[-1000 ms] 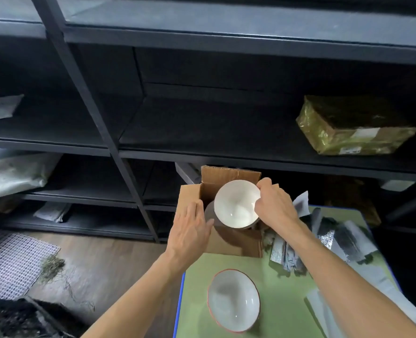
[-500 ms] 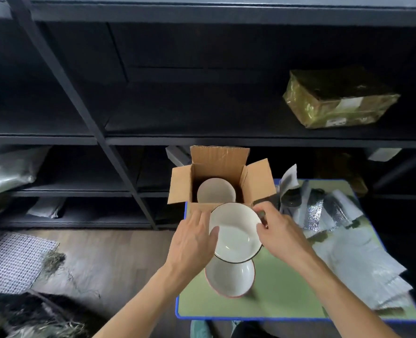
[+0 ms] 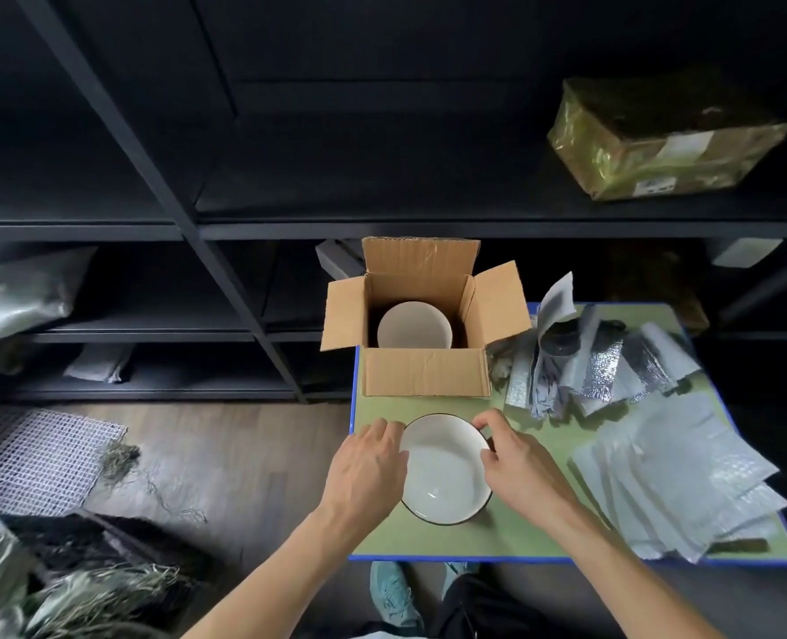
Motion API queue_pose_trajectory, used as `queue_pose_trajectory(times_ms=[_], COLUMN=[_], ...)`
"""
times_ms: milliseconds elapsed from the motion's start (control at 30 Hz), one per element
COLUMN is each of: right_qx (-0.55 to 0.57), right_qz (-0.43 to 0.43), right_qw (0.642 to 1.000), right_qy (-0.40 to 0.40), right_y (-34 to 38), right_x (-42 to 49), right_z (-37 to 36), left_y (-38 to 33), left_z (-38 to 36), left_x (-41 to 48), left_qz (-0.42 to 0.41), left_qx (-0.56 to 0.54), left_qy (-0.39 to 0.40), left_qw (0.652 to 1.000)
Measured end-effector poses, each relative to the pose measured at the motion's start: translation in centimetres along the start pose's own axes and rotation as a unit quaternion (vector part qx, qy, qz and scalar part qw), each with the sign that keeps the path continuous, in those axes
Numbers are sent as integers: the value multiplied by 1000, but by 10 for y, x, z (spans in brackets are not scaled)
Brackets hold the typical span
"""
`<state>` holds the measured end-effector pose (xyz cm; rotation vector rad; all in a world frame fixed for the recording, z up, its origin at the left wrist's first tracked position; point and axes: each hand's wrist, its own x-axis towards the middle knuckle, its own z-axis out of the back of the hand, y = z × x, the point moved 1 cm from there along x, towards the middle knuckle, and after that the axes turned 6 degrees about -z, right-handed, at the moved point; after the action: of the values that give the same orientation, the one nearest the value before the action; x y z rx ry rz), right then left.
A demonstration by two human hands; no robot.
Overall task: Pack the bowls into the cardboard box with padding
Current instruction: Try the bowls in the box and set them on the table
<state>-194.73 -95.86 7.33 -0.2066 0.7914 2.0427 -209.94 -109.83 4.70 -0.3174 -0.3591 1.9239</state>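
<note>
I saw the left hand (image 3: 364,472) and right hand (image 3: 520,463) gripping a white, dark-edged ceramic bowl (image 3: 444,472) by its rim. It sat on the green table (image 3: 543,528) before the brown cardboard box (image 3: 426,373).

The left hand (image 3: 366,468) and the right hand (image 3: 518,463) hold a bowl (image 3: 444,470) by its opposite rims over the near part of the table (image 3: 539,537), and straight beyond that grip the cardboard box (image 3: 426,373) stands at the table's far left corner with a second bowl (image 3: 414,326) inside it. To the right of the grip a stack of padding sheets (image 3: 673,472) lies on the table, with a heap of padding pouches (image 3: 603,362) beyond it, just beside the box's right wall. Far beyond the grip and to its right a wrapped parcel (image 3: 659,140) sits on a shelf (image 3: 428,230).
</note>
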Motion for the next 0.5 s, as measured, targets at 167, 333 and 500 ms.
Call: queue_pose_trajectory(times_ms=[167, 333, 500], right_qx=[-2, -24, -49], right_qz=[4, 7, 11], right_qw=[1000, 999, 999], right_qy=[-18, -20, -20], right_y=[-4, -5, -8], right_x=[1, 4, 5], right_z=[-6, -9, -12], left_y=[0, 2, 0], left_z=[-6, -10, -9], left_x=[4, 4, 7], left_qz=[10, 16, 13], left_qx=[-2, 0, -4], left_qy=[7, 7, -7], left_qw=[1000, 1000, 1000])
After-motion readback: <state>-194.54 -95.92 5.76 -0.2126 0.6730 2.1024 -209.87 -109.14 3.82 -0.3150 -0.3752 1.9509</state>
